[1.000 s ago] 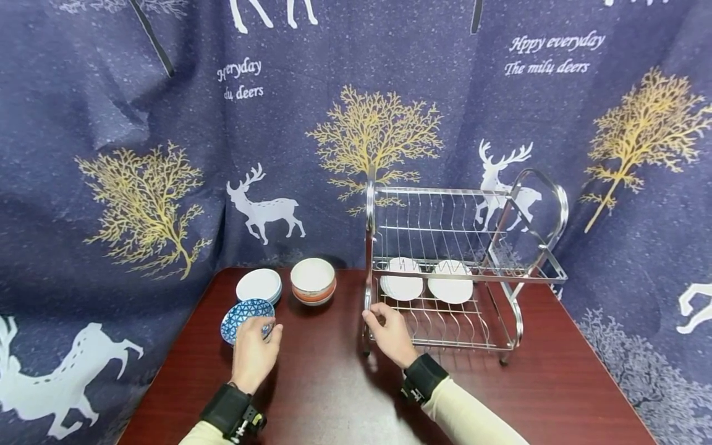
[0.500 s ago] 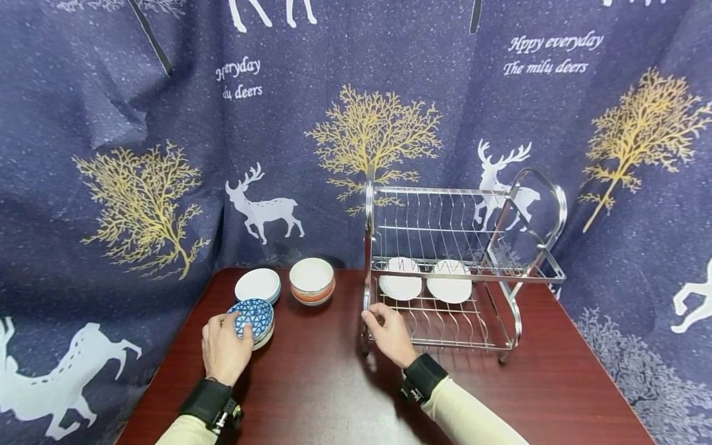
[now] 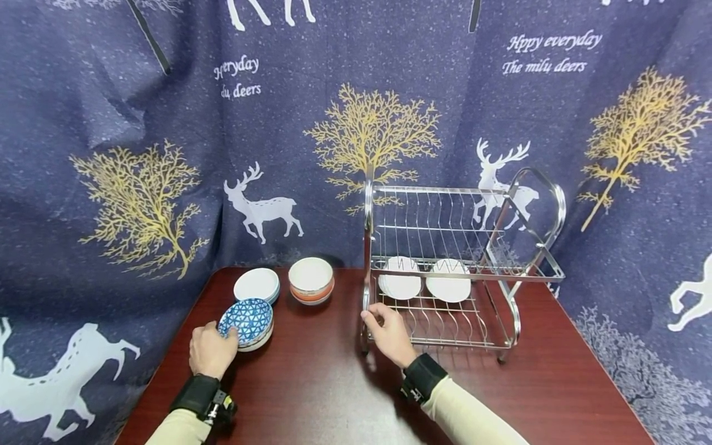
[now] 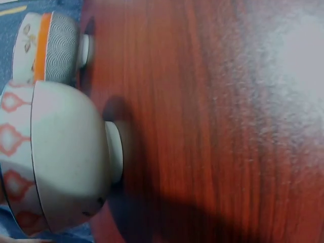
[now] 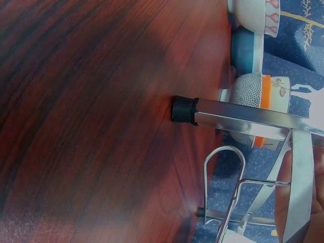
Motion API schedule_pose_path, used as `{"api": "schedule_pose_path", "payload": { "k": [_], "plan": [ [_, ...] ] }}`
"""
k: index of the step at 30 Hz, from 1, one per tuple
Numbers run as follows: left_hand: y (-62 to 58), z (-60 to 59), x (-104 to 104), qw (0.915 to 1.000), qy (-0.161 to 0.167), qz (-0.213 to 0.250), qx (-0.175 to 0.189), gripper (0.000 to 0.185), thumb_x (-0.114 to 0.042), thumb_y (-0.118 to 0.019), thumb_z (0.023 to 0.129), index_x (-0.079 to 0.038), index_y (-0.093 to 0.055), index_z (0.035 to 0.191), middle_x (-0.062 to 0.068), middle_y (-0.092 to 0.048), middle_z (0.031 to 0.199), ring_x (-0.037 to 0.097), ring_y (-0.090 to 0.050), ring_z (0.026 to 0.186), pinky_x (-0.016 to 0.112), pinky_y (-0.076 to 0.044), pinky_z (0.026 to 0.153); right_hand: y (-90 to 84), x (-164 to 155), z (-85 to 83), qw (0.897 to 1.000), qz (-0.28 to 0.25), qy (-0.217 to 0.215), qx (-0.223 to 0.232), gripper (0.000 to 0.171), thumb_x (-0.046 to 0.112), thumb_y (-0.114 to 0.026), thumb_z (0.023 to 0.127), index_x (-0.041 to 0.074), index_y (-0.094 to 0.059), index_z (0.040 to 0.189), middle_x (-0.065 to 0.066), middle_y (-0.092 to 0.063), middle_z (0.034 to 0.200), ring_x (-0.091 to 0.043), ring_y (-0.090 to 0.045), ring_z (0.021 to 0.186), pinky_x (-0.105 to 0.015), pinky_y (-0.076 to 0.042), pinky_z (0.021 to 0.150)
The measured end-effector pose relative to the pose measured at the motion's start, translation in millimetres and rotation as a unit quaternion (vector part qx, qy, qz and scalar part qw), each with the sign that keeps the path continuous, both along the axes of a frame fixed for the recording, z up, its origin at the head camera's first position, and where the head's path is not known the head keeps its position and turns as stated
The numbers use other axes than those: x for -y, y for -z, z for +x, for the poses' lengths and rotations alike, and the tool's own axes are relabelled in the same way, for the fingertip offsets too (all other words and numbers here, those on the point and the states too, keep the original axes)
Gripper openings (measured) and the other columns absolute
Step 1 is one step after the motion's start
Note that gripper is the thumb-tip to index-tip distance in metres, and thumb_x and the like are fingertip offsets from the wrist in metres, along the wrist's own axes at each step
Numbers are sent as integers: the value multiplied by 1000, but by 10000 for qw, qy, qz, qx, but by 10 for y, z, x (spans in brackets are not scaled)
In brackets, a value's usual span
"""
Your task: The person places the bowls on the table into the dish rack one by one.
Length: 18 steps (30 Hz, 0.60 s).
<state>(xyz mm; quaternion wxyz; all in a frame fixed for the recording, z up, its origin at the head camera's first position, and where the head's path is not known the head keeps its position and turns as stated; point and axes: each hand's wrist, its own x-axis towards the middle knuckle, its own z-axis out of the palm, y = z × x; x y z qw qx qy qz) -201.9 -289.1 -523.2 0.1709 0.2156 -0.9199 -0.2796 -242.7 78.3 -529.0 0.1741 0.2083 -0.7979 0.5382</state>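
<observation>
My left hand is at the near-left rim of a bowl with a blue triangle-patterned inside, thumb over the rim. This bowl sits at the top of a small stack on the table. From the left wrist view, a pale bowl with a red-patterned band stands on its foot ring, the hand barely showing at the lower left corner. Thumb and fingers of my right hand pinch the front left upright of a metal dish rack; the right wrist view shows part of that hand behind the metal frame.
Behind the blue bowl stands a white-inside bowl stack. Right of it is another stack with an orange band. Two groups of white dishes, left and right, stand in the rack's lower tier. A patterned curtain hangs behind the table.
My left hand has moved left, from above the bowl to its near-left side. The blue-patterned bowl, tilted earlier, now sits level and slightly further left. My right hand stays on the rack.
</observation>
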Motion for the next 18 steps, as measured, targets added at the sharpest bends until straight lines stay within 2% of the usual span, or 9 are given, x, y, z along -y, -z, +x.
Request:
{"api": "schedule_pose_path", "payload": {
  "k": [4,7,11,18],
  "plan": [
    [-25,-8,57,9992,99,98,380,40,-28,-54,89,5,-61,112,35,-56,108,55,-53,95,63,-42,74,-10,1,6,10000,37,10,54,9,18,-63,93,15,-64,84,7,-57,71,-10,-53,65,-23,-45,59],
    [-37,-19,79,9991,124,145,371,35,-25,-50,90,0,-64,109,35,-58,109,56,-53,94,62,-42,72,-12,-2,10,9999,78,44,62,10,19,-62,94,17,-63,84,8,-56,72,-9,-53,65,-23,-45,59],
    [-28,-26,79,9997,58,124,178,32,-21,-48,90,-1,-65,108,35,-58,109,56,-54,92,62,-41,71,-6,-6,13,9999,110,44,-45,10,19,-62,94,16,-62,84,6,-56,71,-7,-52,64,-23,-45,58],
    [8,-64,49,9983,101,-253,-519,29,-12,-49,88,8,-62,104,34,-58,98,56,-53,91,64,-39,78,-1,-7,13,9997,180,80,-134,9,20,-63,93,16,-64,85,8,-56,72,-6,-52,65,-23,-45,60]
  ]
}}
